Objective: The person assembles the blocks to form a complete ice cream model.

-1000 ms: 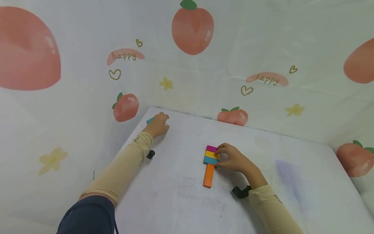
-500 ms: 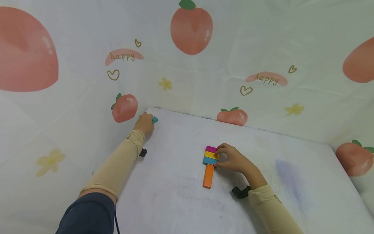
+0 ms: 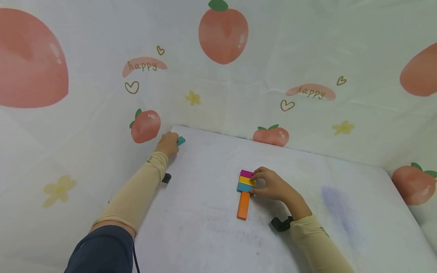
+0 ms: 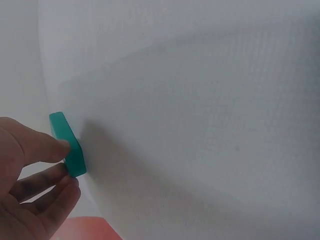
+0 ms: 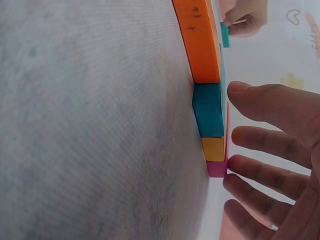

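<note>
At the table's far left corner, my left hand (image 3: 167,143) pinches a teal block (image 4: 67,145) between thumb and fingertips. Near the middle lie a magenta block (image 3: 246,173), a yellow block (image 3: 244,180) and a blue block (image 3: 244,187), side by side in a stack-like group. An orange block (image 3: 243,206) extends from the blue one toward me, like a handle. My right hand (image 3: 271,186) is at the group's right side, its fingers loosely bent and spread. In the right wrist view its thumb and fingertips hover right at the blocks' top faces.
The white table (image 3: 205,242) carries a bluish smudge (image 3: 338,212) on the right. A fruit-printed curtain (image 3: 218,102) rises behind the far edge and along the left. Black wrist cameras (image 3: 282,224) jut from both sleeves.
My left hand has shifted left to the teal block and taken hold of it; the block's visible end now points right of the hand. The right hand and the block group stay put.
</note>
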Motion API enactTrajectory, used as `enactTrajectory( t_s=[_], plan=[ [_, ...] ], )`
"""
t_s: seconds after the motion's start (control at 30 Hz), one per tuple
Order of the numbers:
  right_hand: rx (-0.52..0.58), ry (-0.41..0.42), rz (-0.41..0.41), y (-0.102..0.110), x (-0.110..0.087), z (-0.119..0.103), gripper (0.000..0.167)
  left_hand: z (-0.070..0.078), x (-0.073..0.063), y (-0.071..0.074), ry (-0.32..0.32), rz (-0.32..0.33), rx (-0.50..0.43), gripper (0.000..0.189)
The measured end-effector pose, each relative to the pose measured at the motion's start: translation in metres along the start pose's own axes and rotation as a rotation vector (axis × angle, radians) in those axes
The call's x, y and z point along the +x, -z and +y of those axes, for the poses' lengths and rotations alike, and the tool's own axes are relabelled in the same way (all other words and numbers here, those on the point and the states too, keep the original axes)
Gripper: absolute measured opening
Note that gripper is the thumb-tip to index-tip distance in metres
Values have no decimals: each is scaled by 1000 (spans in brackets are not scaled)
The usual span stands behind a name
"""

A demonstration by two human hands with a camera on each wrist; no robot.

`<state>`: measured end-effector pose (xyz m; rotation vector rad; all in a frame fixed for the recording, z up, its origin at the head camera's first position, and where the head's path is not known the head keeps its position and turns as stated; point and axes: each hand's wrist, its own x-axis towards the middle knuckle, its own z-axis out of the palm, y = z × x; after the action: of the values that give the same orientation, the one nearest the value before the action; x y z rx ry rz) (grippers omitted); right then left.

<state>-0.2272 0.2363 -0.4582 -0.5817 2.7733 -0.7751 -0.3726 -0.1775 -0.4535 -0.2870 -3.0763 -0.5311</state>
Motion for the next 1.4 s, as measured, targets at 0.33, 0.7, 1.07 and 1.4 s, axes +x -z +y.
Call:
enactTrajectory(
  t_s=[0.33, 0.7, 1.07, 1.4],
  plan=[
    [-6, 10, 21, 1, 2, -2, 23, 20, -14, -11, -62, -55, -123, 27],
    [0, 17, 68, 0, 10, -7, 21, 56, -45, -21, -224, -97, -108, 26],
    [4, 154, 88, -3, 38, -26, 18, 87, -75, -34, -310, -142, -79, 21],
    [-14, 203, -5, -13, 78, -60, 21, 103, -86, -46, -376, -124, -96, 19]
  ],
)
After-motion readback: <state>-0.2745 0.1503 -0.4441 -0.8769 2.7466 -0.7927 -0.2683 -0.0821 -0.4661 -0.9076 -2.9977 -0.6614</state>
